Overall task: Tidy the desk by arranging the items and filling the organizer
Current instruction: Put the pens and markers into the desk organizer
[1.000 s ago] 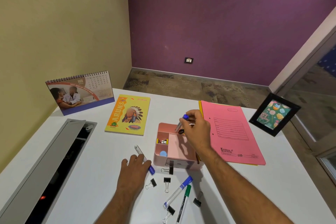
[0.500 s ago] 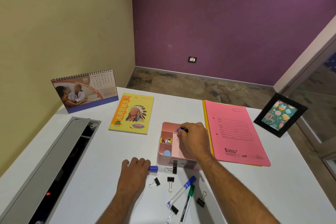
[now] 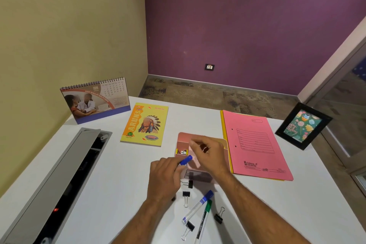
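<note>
left hand (image 3: 165, 177): curled round a blue-capped marker (image 3: 185, 160), cap poking out over the pink plastic desk organizer (image 3: 198, 176)
right hand (image 3: 210, 154): above the organizer, fingers loosely bent, can't tell if it's got anything
marker feel: light, stiff, smooth barrel so probably a bit slippy, grab mid-barrel
still loose: two markers (image 3: 200, 206) and black binder clips (image 3: 186, 194) on the white desk (image 3: 122, 174)

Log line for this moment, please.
left hand: holds blue-capped marker | right hand: over pink organizer, grip unclear | desk: loose binder clips, two markers
</note>
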Motion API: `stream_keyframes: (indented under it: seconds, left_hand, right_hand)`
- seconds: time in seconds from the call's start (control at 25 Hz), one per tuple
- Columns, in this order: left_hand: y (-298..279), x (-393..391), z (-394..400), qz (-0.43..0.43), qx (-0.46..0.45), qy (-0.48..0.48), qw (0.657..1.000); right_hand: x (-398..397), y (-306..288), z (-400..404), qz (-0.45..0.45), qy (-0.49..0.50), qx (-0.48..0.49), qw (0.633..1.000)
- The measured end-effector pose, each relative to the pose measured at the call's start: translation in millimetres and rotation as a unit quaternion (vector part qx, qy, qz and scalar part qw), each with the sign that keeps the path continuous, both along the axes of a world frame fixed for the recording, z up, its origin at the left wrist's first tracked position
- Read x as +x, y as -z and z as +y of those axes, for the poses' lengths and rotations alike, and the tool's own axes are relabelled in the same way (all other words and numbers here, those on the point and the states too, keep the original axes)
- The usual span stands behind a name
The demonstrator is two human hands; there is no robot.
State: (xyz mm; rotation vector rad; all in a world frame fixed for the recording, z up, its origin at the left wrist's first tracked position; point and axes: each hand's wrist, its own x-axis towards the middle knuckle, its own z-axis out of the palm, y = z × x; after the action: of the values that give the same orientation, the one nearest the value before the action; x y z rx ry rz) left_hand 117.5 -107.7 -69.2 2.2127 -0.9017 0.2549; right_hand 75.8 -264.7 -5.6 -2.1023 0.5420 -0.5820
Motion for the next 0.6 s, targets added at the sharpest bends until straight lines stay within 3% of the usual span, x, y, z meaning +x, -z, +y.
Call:
stream_keyframes:
  seconds: [0.24,0.44,0.52,0.6]
  left_hand:
    - [-25.0,-11.5,-21.2,0.082,-0.119,-0.014,0.989]
    - [-29.3,-17.8,-20.4,0.197,-0.146,-0.05,0.968]
    - [-21.0,-24.2,-12.8,0.209,-0.089,-0.037,0.973]
    - [-9.1,-34.3,-4.6,0.211,0.033,0.012,0.977]
  right_hand:
    - [-16.0,-4.2,2.3,-0.033,-0.058,0.068,0.995]
    - [-19.9,-18.6,-13.8,-0.079,0.018,0.062,0.995]
    - [-16.7,-28.3,-25.6,-0.123,0.073,0.081,0.986]
    - [-10.7,-36.4,-33.3,-0.146,0.115,0.1,0.978]
